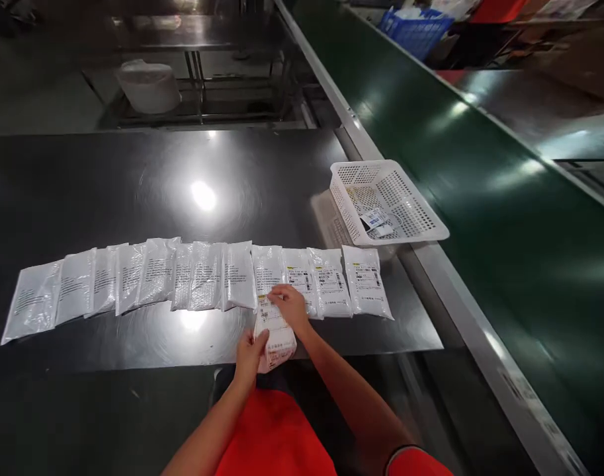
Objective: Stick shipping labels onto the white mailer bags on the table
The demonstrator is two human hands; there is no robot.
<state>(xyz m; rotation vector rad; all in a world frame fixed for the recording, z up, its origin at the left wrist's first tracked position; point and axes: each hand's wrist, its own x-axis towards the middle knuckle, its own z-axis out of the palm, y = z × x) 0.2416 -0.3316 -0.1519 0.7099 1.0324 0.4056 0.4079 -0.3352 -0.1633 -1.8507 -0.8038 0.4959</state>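
Close to my body, at the table's near edge, a strip or stack of printed shipping labels (276,336) hangs partly over the edge. My left hand (251,354) grips its left side, thumb on top. With its fingers pinched at the upper end, my right hand (290,305) holds the top label by its edge. Just beyond lies a white mailer bag (268,264), its lower part covered by the labels. To the right, several bags such as the end mailer bag (366,281) bear labels. Leftward, the row of bags, including a bubble mailer (206,274), shows only printed text.
A white perforated basket (344,201) with small packets or cards in it stands at the right end of the dark, shiny table (133,192). Beyond it runs a green conveyor belt (460,178) with a metal rail. Farther off are a white tub (150,87) and a blue crate (415,32).
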